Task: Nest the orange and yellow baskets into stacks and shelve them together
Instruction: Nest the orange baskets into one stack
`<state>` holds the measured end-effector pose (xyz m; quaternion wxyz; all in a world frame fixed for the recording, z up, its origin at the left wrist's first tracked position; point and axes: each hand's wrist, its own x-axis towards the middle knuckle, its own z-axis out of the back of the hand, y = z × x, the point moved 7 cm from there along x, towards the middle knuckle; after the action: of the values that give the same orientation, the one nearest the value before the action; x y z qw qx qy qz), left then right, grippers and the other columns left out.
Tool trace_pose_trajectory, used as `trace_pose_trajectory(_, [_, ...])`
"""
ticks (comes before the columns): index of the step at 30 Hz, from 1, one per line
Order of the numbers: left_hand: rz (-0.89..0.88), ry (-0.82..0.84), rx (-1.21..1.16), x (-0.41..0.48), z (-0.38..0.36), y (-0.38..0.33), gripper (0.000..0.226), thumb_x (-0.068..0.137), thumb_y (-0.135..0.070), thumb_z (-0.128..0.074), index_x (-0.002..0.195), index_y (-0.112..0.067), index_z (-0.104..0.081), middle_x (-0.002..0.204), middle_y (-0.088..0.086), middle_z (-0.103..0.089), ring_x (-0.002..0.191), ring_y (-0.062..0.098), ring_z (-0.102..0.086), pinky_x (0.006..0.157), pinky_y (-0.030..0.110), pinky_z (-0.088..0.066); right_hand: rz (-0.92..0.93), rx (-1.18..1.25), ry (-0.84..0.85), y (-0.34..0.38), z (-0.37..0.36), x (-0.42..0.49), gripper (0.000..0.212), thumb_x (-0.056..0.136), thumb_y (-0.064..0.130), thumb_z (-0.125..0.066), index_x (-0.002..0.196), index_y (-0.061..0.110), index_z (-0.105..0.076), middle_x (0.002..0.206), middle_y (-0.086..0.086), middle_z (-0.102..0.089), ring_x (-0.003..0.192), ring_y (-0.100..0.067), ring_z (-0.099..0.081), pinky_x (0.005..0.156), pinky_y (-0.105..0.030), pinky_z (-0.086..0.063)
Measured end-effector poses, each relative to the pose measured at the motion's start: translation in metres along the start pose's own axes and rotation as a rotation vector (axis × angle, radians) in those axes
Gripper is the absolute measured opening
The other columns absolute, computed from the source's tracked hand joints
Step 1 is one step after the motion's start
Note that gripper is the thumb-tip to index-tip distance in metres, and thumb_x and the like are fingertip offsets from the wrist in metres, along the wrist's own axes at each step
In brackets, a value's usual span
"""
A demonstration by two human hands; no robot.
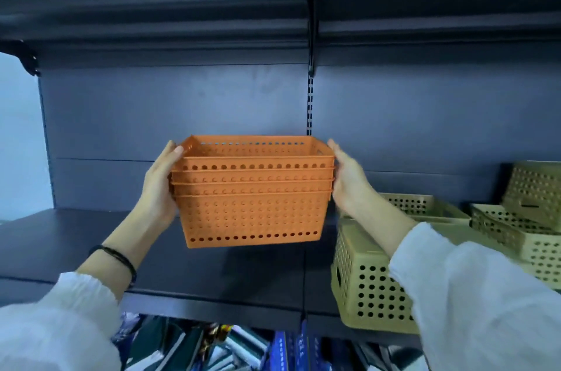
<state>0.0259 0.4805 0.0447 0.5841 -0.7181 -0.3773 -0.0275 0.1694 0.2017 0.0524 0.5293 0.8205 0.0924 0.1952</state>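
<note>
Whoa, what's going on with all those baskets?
A person holds a nested stack of orange baskets over a dark shelf. The left hand is at its left end with the thumb on the rim, and the right hand is against its right end. Whether the stack touches the shelf is unclear. Several yellow baskets lie jumbled on the shelf to the right, not in one neat stack.

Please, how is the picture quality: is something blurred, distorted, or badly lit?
Head view: the stack of orange perforated plastic baskets is sharp in the centre; the white sleeves in the lower corners look soft; the dark metal shelf bows from wide-angle distortion; light is cool, without glare.
</note>
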Motion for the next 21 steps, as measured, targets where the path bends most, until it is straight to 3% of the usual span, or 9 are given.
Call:
trace_pose_trajectory(2, [0.072,-0.031,-0.002,-0.003,0.022,0.02,0.088,0.068,-0.062,-0.073,0.14,-0.017,-0.052,0.138,0.003,-0.059,0.123,0.021,-0.058,0.091,0.038,-0.048,-0.051,0.038,-0.035,-0.032,-0.004,-0.004,0.032,0.093,0.047,-0.052,0.096,0.021,-0.068,0.078,0.0,-0.074,0.068,-0.016,-0.073,0.055,-0.028,-0.054])
trace_pose_trajectory(5, [0.115,-0.016,-0.018,-0.007,0.042,0.044,0.067,0.076,-0.054,-0.069,0.132,-0.02,-0.057,0.135,0.005,-0.058,0.122,0.022,-0.055,0.094,0.041,-0.044,-0.106,0.031,-0.089,-0.065,0.0,-0.01,0.036,0.092,0.049,-0.053,0.103,0.019,-0.069,0.085,-0.004,-0.073,0.077,-0.021,-0.071,0.061,-0.031,-0.053])
trace_pose_trajectory(8, [0.177,-0.04,-0.016,-0.007,0.057,0.065,0.102,0.066,-0.062,-0.075,0.15,-0.019,-0.037,0.15,0.009,-0.05,0.137,0.029,-0.046,0.103,0.045,-0.04,-0.131,0.045,-0.11,-0.083,0.001,-0.011,0.042,0.091,0.047,-0.056,0.119,0.018,-0.066,0.087,-0.005,-0.073,0.08,-0.023,-0.07,0.064,-0.034,-0.054])
trace_pose_trajectory(10, [0.174,-0.019,0.021,-0.005,0.063,0.072,0.109,0.062,-0.07,-0.075,0.151,-0.019,-0.035,0.151,0.011,-0.048,0.137,0.03,-0.046,0.111,0.051,-0.035,-0.139,0.048,-0.121,-0.089,0.0,-0.009,0.042,0.091,0.047,-0.056,0.122,0.02,-0.064,0.087,-0.005,-0.074,0.079,-0.022,-0.071,0.062,-0.033,-0.054])
trace_pose_trajectory(12, [0.184,-0.016,0.091,-0.001,0.067,0.079,0.105,0.064,-0.078,-0.068,0.15,-0.026,-0.038,0.149,0.008,-0.051,0.135,0.027,-0.049,0.113,0.054,-0.033,-0.139,0.014,-0.136,-0.089,-0.004,-0.009,0.041,0.092,0.048,-0.053,0.123,0.023,-0.063,0.093,-0.007,-0.074,0.084,-0.022,-0.071,0.063,-0.034,-0.054])
trace_pose_trajectory(15, [0.172,-0.035,0.275,-0.001,0.057,0.07,0.084,0.08,-0.076,-0.054,0.15,-0.032,-0.039,0.153,-0.001,-0.045,0.139,0.023,-0.044,0.116,0.048,-0.03,-0.119,-0.131,-0.154,-0.083,-0.007,-0.004,0.044,0.097,0.047,-0.044,0.133,0.024,-0.054,0.118,-0.007,-0.068,0.104,-0.02,-0.064,0.088,-0.037,-0.049])
trace_pose_trajectory(17, [0.086,-0.162,0.476,-0.003,0.055,0.058,0.061,0.097,-0.051,-0.048,0.151,-0.022,-0.039,0.153,0.003,-0.044,0.14,0.024,-0.04,0.114,0.041,-0.031,-0.075,-0.288,-0.141,-0.072,-0.007,-0.009,0.045,0.099,0.038,-0.043,0.142,0.021,-0.045,0.134,-0.003,-0.057,0.115,-0.017,-0.053,0.095,-0.032,-0.037])
trace_pose_trajectory(19, [-0.148,-0.272,0.762,-0.012,0.046,0.035,0.047,0.1,-0.027,-0.052,0.143,-0.01,-0.048,0.148,0.012,-0.048,0.139,0.03,-0.039,0.113,0.042,-0.03,0.007,-0.449,-0.099,-0.053,-0.003,-0.018,0.045,0.098,0.03,-0.049,0.141,0.019,-0.044,0.138,-0.001,-0.052,0.125,-0.017,-0.046,0.102,-0.031,-0.033])
trace_pose_trajectory(21, [-0.426,-0.188,0.967,-0.025,0.014,0.019,0.035,0.095,-0.014,-0.057,0.129,-0.004,-0.058,0.138,0.017,-0.055,0.136,0.036,-0.04,0.114,0.044,-0.028,0.111,-0.656,0.025,-0.028,0.002,-0.034,0.038,0.095,0.029,-0.054,0.133,0.024,-0.053,0.128,0.009,-0.057,0.126,-0.014,-0.048,0.106,-0.031,-0.037])
